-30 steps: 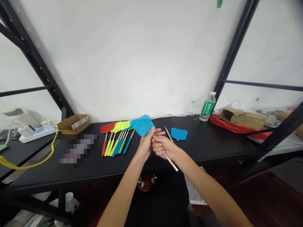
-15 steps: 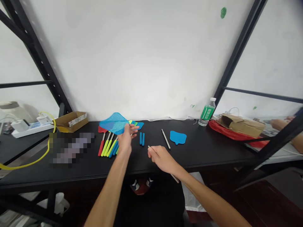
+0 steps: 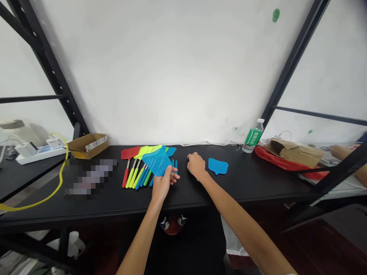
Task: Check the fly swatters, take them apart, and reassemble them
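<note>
My left hand (image 3: 164,182) is closed on the narrow end of a blue fly swatter head (image 3: 157,162), which tilts up over the row of swatters. Fingers curled, my right hand (image 3: 196,165) rests low over the black table; what is in it, if anything, is hidden. A second blue swatter head (image 3: 218,166) lies flat to the right of that hand. Two blue handles (image 3: 174,166) lie between my hands, partly covered by the left fingers. Beneath and left of the held head is a row of swatters, including a red swatter (image 3: 130,153) and several yellow-green swatters (image 3: 137,168).
An open cardboard box (image 3: 88,146) and a power strip (image 3: 40,153) stand at the left, with a yellow cable (image 3: 60,173). A water bottle (image 3: 254,136) is at the back right. Beyond it are a red bag (image 3: 275,160) and a torn carton (image 3: 295,152). Another person's hand shows far right.
My left hand has brought the blue head right and nearer. My right hand has moved forward to where a grey rod lay; that rod and the one it held are out of sight.
</note>
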A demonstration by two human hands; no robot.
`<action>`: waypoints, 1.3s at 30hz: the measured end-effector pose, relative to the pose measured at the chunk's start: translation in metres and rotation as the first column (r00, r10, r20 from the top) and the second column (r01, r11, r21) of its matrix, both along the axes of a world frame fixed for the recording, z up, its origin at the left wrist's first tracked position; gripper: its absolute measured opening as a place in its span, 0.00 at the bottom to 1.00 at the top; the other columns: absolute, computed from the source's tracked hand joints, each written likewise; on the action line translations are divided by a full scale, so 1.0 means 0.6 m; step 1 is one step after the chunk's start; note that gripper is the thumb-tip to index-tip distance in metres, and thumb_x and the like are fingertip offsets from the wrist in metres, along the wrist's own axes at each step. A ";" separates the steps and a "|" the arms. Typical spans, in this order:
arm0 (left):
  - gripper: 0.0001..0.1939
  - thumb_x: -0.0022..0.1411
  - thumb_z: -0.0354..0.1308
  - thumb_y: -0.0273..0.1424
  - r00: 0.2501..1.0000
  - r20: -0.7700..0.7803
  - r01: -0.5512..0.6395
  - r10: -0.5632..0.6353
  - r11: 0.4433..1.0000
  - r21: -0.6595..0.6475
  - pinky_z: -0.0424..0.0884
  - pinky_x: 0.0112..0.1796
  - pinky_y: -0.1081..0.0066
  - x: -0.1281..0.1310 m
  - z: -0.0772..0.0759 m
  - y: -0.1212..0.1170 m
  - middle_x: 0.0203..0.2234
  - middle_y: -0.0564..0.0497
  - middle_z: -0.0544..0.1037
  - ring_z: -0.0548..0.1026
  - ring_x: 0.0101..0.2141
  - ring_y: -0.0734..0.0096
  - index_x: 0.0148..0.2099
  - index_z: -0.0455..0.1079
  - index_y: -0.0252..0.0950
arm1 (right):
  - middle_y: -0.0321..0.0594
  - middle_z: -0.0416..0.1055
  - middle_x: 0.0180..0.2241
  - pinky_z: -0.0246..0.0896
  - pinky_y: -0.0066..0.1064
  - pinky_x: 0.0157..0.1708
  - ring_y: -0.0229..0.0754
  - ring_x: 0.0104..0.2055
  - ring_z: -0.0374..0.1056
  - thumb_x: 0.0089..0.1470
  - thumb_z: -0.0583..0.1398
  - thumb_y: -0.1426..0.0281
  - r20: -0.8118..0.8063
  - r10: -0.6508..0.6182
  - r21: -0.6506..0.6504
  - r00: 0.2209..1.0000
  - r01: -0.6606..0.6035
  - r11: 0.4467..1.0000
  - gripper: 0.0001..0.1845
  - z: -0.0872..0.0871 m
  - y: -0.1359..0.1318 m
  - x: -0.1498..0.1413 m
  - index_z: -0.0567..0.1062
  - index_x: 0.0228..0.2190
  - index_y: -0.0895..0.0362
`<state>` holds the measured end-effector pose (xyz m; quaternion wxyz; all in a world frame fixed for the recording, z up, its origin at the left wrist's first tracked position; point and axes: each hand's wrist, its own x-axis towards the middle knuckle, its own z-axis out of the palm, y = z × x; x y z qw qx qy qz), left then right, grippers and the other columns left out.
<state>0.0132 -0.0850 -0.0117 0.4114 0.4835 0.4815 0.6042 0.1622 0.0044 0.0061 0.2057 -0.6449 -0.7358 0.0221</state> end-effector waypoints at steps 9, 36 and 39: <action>0.24 0.62 0.52 0.50 0.987 -0.153 0.055 -0.051 0.998 0.021 0.65 0.25 0.74 0.006 0.007 0.008 0.21 0.48 0.77 0.72 0.22 0.72 0.34 0.75 0.33 | 0.45 0.75 0.42 0.65 0.30 0.35 0.43 0.41 0.71 0.65 0.51 0.58 -0.604 0.224 0.060 0.765 -0.237 0.970 0.19 0.012 -0.013 0.008 0.76 0.44 0.54; 0.17 0.65 0.48 0.38 -0.062 -0.996 -0.342 0.069 0.936 0.086 0.69 0.34 0.61 -0.094 0.046 -0.020 0.37 0.38 0.79 0.78 0.40 0.47 0.37 0.74 0.34 | 0.49 0.71 0.46 0.58 0.36 0.43 0.51 0.49 0.64 0.60 0.54 0.66 -0.045 -0.152 0.223 0.987 0.158 0.962 0.15 -0.009 -0.035 0.232 0.77 0.43 0.56; 0.20 0.67 0.44 0.38 -0.068 -0.995 -0.353 0.067 0.931 0.087 0.70 0.33 0.59 -0.092 0.047 -0.022 0.33 0.36 0.78 0.78 0.37 0.45 0.41 0.73 0.31 | 0.47 0.73 0.38 0.56 0.34 0.38 0.48 0.43 0.66 0.61 0.55 0.64 0.031 -0.004 0.172 0.999 -0.001 0.985 0.11 -0.013 -0.049 0.194 0.77 0.34 0.54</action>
